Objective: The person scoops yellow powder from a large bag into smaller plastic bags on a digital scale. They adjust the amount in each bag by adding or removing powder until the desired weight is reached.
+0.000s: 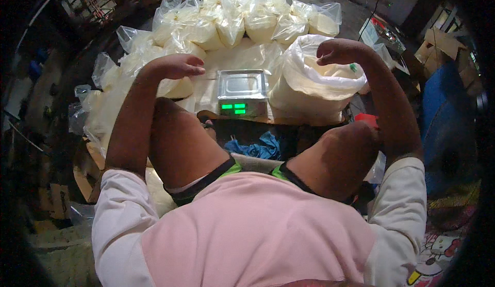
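My left hand (179,66) hovers to the left of the small digital scale (242,84), its fingers loosely bent and nothing visible in them. Beside it are clear plastic bags of pale powder. My right hand (341,51) is over the rim of a wide white sack (304,99), bent at the wrist with curled, parted fingers; I see nothing in its grasp. Cream-coloured powder (330,69) shows inside the sack. The scale's metal pan (242,82) is bare, and its green display is lit.
Several filled clear bags (227,24) stand in a curve behind and left of the scale. Blue crumpled cloth or plastic (258,145) lies between my knees. Cardboard boxes (441,50) stand at the far right, near a blue panel (438,122).
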Demonstrator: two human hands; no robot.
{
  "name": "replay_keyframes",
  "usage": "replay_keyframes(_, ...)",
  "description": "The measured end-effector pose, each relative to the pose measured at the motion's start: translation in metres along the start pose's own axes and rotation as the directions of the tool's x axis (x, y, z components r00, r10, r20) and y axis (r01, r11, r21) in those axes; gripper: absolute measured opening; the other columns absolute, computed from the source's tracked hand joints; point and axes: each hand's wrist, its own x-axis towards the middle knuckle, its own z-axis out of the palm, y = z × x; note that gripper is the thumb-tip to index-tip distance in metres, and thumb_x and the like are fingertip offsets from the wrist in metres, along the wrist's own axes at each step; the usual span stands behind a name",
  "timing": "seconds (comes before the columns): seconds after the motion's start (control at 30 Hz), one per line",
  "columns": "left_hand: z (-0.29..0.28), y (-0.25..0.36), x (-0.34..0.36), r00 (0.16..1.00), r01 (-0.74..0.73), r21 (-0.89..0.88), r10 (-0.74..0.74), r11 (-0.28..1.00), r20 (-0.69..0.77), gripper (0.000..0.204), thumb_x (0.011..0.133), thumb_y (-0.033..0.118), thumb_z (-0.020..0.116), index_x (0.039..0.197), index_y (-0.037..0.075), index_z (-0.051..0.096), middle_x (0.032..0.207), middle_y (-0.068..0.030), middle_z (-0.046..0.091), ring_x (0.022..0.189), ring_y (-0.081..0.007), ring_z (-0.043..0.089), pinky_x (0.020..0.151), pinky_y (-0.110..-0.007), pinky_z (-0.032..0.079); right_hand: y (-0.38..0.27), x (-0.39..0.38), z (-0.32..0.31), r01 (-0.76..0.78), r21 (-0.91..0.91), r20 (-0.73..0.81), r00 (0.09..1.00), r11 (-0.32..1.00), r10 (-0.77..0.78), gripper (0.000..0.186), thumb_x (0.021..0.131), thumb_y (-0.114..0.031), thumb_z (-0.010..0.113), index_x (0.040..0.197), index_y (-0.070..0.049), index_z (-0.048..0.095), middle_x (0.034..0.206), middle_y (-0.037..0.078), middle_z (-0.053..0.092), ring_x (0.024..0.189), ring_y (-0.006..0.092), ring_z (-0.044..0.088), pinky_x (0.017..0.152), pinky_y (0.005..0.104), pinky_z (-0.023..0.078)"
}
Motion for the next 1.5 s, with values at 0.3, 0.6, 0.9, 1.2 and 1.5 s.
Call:
replay_keyframes(0.3, 0.073, -0.147, -0.007, 0.730, 0.039, -0.613, -0.441, 0.789, -0.521, 0.054, 0.094, 0.046, 0.067, 0.128, 0.003, 0.064, 0.117, -0.0106, 0.070, 0.108, -0.0211, 0.065, 0.097, -0.035, 0.049, 0.126, -0.007, 0.033, 0.068, 0.440, -0.652, 0.710, 0.896, 0.266, 0.046, 0.094, -0.020, 0.070, 0.133, -0.004, 0.053, 0.128, 0.011, 0.058, 0.115, 0.0230, 0.059, 0.098, 0.0379, 0.051)
replay_keyframes(0.6, 0.339, -0.251, -0.015, 0.624, 0.441, -0.659, -0.736, 0.609, -0.262, 0.045, 0.088, 0.035, 0.070, 0.119, 0.003, 0.069, 0.113, -0.0159, 0.072, 0.105, -0.0281, 0.068, 0.094, -0.038, 0.052, 0.194, -0.025, 0.135, 0.189, 0.673, -0.737, 0.254, 0.715, 0.626, 0.055, 0.094, -0.023, 0.070, 0.141, -0.007, 0.046, 0.131, 0.009, 0.056, 0.121, 0.0222, 0.053, 0.104, 0.0363, 0.041)
replay_keyframes(0.9, 0.436, -0.301, 0.008, 0.442, 0.469, -0.671, -0.810, 0.574, -0.385, 0.045, 0.088, 0.033, 0.071, 0.122, 0.003, 0.067, 0.113, -0.0134, 0.071, 0.100, -0.0251, 0.069, 0.088, -0.036, 0.054, 0.165, -0.017, 0.128, 0.271, 0.869, -0.482, 0.284, 0.413, 0.829, 0.053, 0.093, -0.022, 0.068, 0.140, -0.010, 0.046, 0.132, 0.007, 0.053, 0.114, 0.0214, 0.056, 0.100, 0.0364, 0.043)
replay_keyframes(1.2, 0.243, -0.244, 0.018, 0.581, -0.213, -0.977, -0.803, 0.007, -0.132, 0.050, 0.100, 0.044, 0.055, 0.136, 0.009, 0.052, 0.122, -0.0041, 0.062, 0.103, -0.0178, 0.058, 0.080, -0.032, 0.049, 0.079, -0.004, 0.103, 0.092, 0.540, -0.695, 0.608, 0.836, 0.382, 0.043, 0.096, -0.010, 0.065, 0.138, -0.005, 0.055, 0.119, 0.008, 0.060, 0.104, 0.0159, 0.057, 0.095, 0.0318, 0.047)
replay_keyframes(1.5, -0.042, 0.031, -0.008, 0.813, -0.464, -0.741, -0.099, 0.485, -0.574, 0.077, 0.101, 0.067, 0.034, 0.149, 0.007, 0.041, 0.144, -0.0167, 0.056, 0.090, -0.0204, 0.072, 0.071, -0.031, 0.057, -0.103, 0.126, 0.346, 0.254, 0.036, 0.748, 0.635, 0.967, -0.194, 0.036, 0.089, -0.039, 0.063, 0.111, -0.012, 0.073, 0.103, 0.017, 0.072, 0.094, 0.0365, 0.070, 0.078, 0.0501, 0.057)
